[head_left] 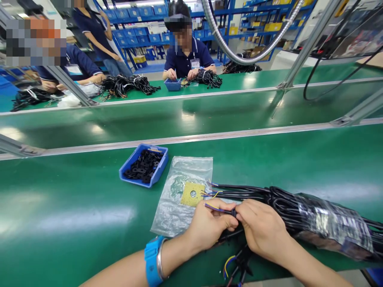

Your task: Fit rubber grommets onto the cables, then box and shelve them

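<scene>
My left hand (211,223) is closed, thumb and fingers pinching a black cable (223,209) near its end, where thin coloured wires stick out to the left. Right beside it, my right hand (260,227) is closed on the same cable, around a small black piece (233,213) mostly hidden by the fingers. Behind the hands runs a thick bundle of black cables (278,199), wrapped in clear plastic toward the right. Below them, more cable ends (239,265) with bare coloured wires lie near the table's front edge. A yellow sponge (188,194) with a round hole rests on a clear plastic bag (170,215).
A blue bin (163,163) of small flat black parts stands left of the bag on the green table (74,215). Metal posts (311,44) and a rail cross in front. Beyond, a person (188,56) works at another bench with cable bundles (128,84); a flexible metal hose (221,44) hangs overhead.
</scene>
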`<state>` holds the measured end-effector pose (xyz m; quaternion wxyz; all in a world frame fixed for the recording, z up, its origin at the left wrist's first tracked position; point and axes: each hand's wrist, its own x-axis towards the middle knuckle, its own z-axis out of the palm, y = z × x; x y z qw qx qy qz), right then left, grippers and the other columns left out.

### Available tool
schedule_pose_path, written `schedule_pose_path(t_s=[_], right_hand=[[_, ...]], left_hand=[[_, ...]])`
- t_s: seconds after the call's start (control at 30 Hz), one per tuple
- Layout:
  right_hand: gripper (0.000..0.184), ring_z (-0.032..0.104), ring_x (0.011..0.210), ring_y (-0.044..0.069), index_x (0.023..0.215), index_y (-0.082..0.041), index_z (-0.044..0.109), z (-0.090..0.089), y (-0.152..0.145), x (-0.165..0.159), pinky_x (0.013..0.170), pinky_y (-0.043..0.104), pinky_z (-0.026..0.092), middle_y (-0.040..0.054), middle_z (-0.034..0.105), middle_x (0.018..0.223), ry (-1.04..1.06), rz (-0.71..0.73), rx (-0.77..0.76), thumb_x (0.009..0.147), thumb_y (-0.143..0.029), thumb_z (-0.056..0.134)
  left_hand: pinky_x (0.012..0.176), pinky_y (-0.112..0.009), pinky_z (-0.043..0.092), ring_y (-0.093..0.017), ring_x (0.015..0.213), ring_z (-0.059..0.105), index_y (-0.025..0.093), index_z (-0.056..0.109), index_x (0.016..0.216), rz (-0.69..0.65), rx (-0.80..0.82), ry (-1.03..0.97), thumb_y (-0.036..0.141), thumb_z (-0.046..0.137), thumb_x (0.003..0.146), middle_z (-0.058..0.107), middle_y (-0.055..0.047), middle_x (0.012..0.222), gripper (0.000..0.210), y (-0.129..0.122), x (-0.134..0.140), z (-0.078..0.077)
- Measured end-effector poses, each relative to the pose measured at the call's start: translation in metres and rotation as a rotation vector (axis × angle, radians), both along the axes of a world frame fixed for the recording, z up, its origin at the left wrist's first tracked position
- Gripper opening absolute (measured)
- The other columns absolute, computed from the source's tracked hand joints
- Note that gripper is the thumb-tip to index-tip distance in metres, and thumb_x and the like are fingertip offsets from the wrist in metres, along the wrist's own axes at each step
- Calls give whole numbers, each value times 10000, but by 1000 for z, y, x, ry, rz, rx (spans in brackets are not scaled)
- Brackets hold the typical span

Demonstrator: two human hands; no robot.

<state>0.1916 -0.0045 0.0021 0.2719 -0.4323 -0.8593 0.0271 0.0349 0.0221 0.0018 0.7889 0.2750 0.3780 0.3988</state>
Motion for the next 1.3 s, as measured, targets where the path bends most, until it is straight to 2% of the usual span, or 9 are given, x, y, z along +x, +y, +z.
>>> schedule_pose_path(t_s=[0.2,0.33,0.47,0.6,0.77,1.0,1.13,1.23,1.3], right_hand=[[234,427,588,134,710,-176,473,3,2,1,561,261,358,10,491,628,1,38,-22,880,-62,361],[247,457,598,138,728,-174,505,8,1,2,566,263,374,16,526,648,-28,66,-61,900,-83,352],[210,535,711,149,863,-175,578,23,-3,4,658,264,430,32,600,775,-66,65,-242,926,-120,385],[174,576,732,168,868,-184,608,29,3,-1,674,287,436,26,631,781,-224,-43,-206,898,-108,455],[135,553,688,216,755,-189,601,15,22,-26,606,321,400,26,586,700,-518,-155,-70,736,-74,669],[169,487,678,227,665,-198,539,2,34,-29,574,325,331,51,522,696,-485,-151,89,750,-68,604],[88,453,679,217,707,-195,504,4,33,-30,616,340,320,41,487,686,-334,-138,129,775,-138,512],[122,432,650,191,711,-190,475,7,30,-35,616,335,313,34,483,685,-192,-99,99,808,-137,425],[158,452,656,177,776,-178,511,6,27,-39,620,321,333,33,514,714,-103,-8,76,865,-130,390]], left_hand=[[486,-207,492,-79,465,559,147,735,645,44,138,98,130,882,433,648,18,625,259,-7,2,-7],[631,-268,513,-131,600,593,155,732,694,-1,238,204,211,843,536,654,-17,668,201,-12,-6,-10],[764,-332,502,-190,786,612,174,744,959,-164,637,532,281,718,705,672,-73,835,278,-16,-27,-4],[882,-371,495,-259,977,605,117,678,1113,-265,1049,585,318,741,603,638,-152,1080,552,-25,-42,5],[872,-405,505,-294,917,646,145,641,1192,-500,1186,673,501,719,617,693,-146,1049,681,-31,-45,6],[883,-343,491,-276,929,665,118,692,1105,-369,1211,758,412,671,721,716,-140,1038,484,-23,-52,28],[840,-285,503,-196,888,667,162,728,960,-97,1179,897,271,559,840,740,-82,923,234,7,-82,58],[818,-288,508,-181,878,659,182,726,915,212,1061,1250,271,501,876,733,-61,939,244,49,-124,64],[812,-296,508,-190,913,654,208,705,1034,220,888,1653,246,469,875,716,-54,1041,287,77,-152,56]])
